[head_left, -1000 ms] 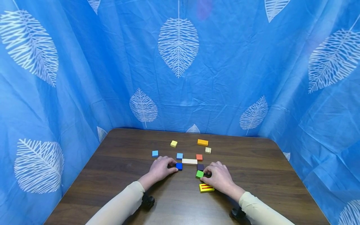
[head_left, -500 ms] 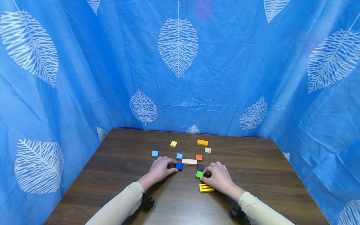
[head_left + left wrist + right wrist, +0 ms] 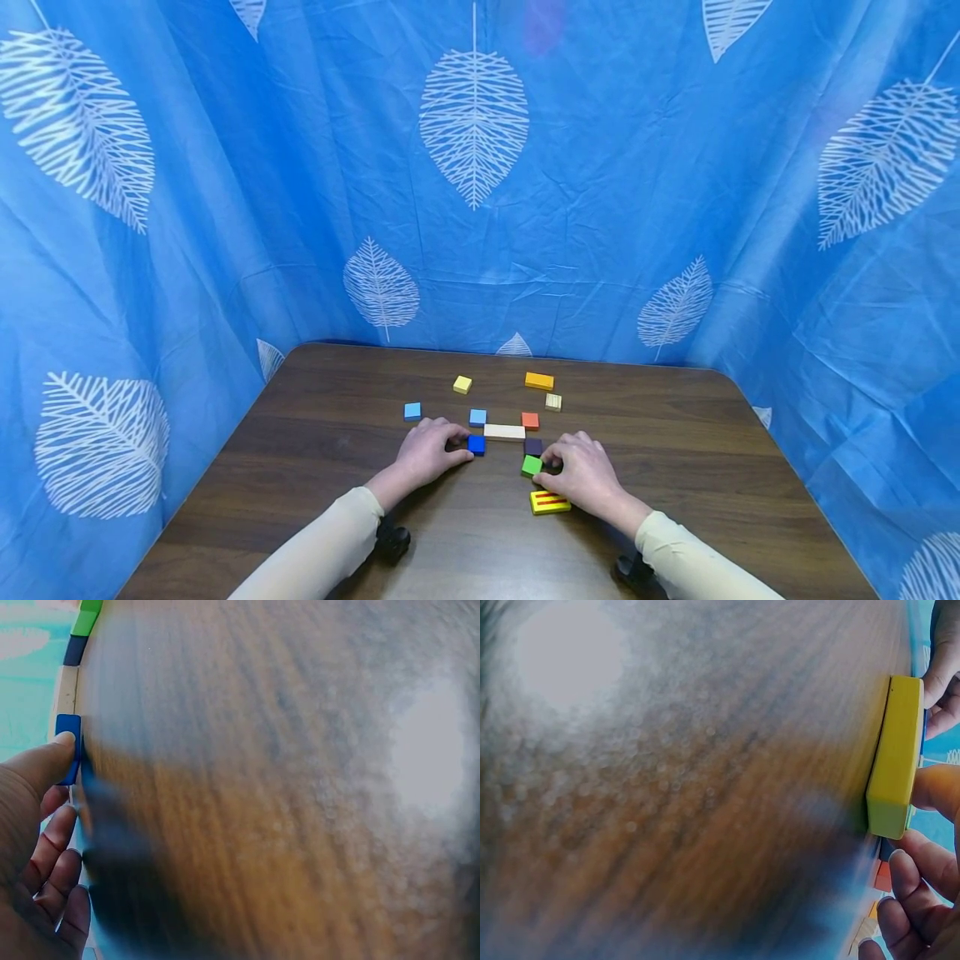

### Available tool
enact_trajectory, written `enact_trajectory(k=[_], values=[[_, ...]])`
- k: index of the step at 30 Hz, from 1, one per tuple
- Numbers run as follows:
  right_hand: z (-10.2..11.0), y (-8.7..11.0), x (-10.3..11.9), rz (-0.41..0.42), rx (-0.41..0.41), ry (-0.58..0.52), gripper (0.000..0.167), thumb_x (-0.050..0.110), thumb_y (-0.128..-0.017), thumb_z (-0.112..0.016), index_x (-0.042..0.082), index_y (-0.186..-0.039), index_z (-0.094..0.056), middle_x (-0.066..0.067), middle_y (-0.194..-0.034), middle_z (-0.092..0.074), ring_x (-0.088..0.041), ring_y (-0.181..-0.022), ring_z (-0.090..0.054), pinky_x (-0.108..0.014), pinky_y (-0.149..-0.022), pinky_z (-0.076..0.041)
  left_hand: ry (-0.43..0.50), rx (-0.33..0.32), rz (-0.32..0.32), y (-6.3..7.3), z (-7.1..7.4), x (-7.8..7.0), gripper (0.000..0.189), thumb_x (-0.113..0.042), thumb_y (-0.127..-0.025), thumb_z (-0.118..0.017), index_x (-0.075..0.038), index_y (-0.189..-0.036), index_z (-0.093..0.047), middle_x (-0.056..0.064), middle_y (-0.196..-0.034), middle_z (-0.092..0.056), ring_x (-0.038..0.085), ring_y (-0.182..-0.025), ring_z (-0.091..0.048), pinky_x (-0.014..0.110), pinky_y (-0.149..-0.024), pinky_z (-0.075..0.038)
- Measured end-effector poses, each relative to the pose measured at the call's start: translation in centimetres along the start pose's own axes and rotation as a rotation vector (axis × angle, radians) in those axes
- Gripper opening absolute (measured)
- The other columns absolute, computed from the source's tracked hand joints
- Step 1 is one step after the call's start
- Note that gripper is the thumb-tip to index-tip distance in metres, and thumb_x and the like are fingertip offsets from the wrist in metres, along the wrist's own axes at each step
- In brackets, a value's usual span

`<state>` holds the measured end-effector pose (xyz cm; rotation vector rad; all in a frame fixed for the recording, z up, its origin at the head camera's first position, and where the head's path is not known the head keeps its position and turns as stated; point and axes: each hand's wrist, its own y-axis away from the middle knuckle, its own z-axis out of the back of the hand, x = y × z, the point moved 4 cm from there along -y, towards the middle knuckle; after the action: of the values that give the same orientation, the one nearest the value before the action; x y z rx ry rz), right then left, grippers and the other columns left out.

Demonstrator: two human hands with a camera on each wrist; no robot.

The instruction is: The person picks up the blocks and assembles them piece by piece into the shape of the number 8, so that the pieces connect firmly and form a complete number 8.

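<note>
My left hand (image 3: pixel 427 450) pinches a dark blue block (image 3: pixel 476 447) between thumb and forefinger. In the left wrist view the thumb lies against the near face of that blue block (image 3: pixel 69 724). My right hand (image 3: pixel 588 473) grips a small green block (image 3: pixel 531 467) by its right side, thumb in front and forefinger behind. Behind the green block sits a dark purple block (image 3: pixel 533 447). A pale plank (image 3: pixel 505 432) spans between the blue and purple blocks at their back corners. At the plank's far corners are a light blue block (image 3: pixel 477 417) and a red block (image 3: pixel 529 421).
A yellow block with red stripes (image 3: pixel 550 502) lies below my right hand and fills the near part of the right wrist view. Farther back on the brown table (image 3: pixel 360 383) are a light blue block (image 3: pixel 412 412), a yellow block (image 3: pixel 462 385), an orange block (image 3: pixel 539 381) and a striped wooden block (image 3: pixel 553 402).
</note>
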<state>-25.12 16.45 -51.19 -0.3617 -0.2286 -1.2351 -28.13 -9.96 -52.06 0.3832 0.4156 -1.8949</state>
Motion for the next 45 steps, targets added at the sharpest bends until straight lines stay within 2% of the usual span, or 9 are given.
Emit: enact_trajectory(k=[10,17,23,28,32,38,45], values=[[0.0,0.0,0.0,-0.011,0.003,-0.023,0.023,0.038,-0.076,-0.089,0.022,-0.084,-0.075,0.014,-0.076,-0.051,-0.012,-0.080,-0.044,-0.036,-0.072,-0.035,0.028,-0.009,-0.015,0.4,0.5,-0.3,0.037,-0.040,-0.090,-0.079,-0.015,-0.117,-0.076,-0.005,-0.099,-0.066,0.018,-0.095,-0.054,0.041,-0.085,-0.046],[-0.1,0.1,0.0,-0.003,-0.002,-0.018,0.024,0.038,-0.075,-0.089,0.021,-0.084,-0.075,0.014,-0.076,-0.051,-0.012,-0.079,-0.043,-0.036,-0.071,-0.035,0.058,-0.024,0.008,0.8,2.2,0.4,0.039,-0.042,-0.091,-0.077,-0.017,-0.121,-0.074,-0.004,-0.105,-0.067,0.019,-0.100,-0.057,0.044,-0.090,-0.048],[-0.2,0.2,-0.1,-0.010,0.006,-0.015,0.024,0.038,-0.075,-0.089,0.021,-0.084,-0.075,0.014,-0.076,-0.051,-0.013,-0.079,-0.043,-0.036,-0.072,-0.035,0.067,-0.107,0.065,0.6,4.7,2.1,0.040,-0.036,-0.090,-0.079,-0.017,-0.124,-0.074,0.003,-0.115,-0.068,0.026,-0.108,-0.057,0.050,-0.095,-0.045],[-0.2,0.3,-0.1,-0.009,0.009,-0.018,0.024,0.038,-0.075,-0.090,0.022,-0.083,-0.074,0.014,-0.076,-0.051,-0.013,-0.079,-0.043,-0.036,-0.072,-0.036,0.075,-0.142,0.121,0.6,6.2,4.3,0.042,-0.035,-0.091,-0.079,-0.016,-0.127,-0.073,0.007,-0.123,-0.066,0.030,-0.113,-0.054,0.053,-0.099,-0.042],[-0.2,0.3,0.0,-0.010,0.006,-0.011,0.024,0.038,-0.075,-0.090,0.022,-0.082,-0.074,0.014,-0.076,-0.051,-0.013,-0.079,-0.044,-0.036,-0.072,-0.036,0.097,-0.128,0.151,0.5,6.8,6.0,0.044,-0.035,-0.092,-0.078,-0.015,-0.131,-0.070,0.008,-0.126,-0.064,0.031,-0.116,-0.051,0.055,-0.101,-0.041],[-0.2,0.2,0.0,-0.013,0.004,-0.008,0.023,0.038,-0.075,-0.090,0.023,-0.082,-0.074,0.014,-0.077,-0.052,-0.012,-0.080,-0.044,-0.036,-0.073,-0.036,0.101,-0.091,0.188,0.3,6.9,8.2,0.046,-0.035,-0.093,-0.077,-0.013,-0.133,-0.068,0.012,-0.130,-0.063,0.034,-0.120,-0.048,0.057,-0.103,-0.038],[-0.1,0.1,0.1,-0.001,-0.008,-0.009,0.023,0.037,-0.075,-0.090,0.022,-0.083,-0.075,0.014,-0.076,-0.052,-0.013,-0.079,-0.044,-0.036,-0.072,-0.036,0.109,-0.032,0.236,-0.1,6.8,9.5,0.048,-0.035,-0.094,-0.075,-0.010,-0.134,-0.067,0.016,-0.134,-0.062,0.037,-0.123,-0.048,0.059,-0.106,-0.037]])
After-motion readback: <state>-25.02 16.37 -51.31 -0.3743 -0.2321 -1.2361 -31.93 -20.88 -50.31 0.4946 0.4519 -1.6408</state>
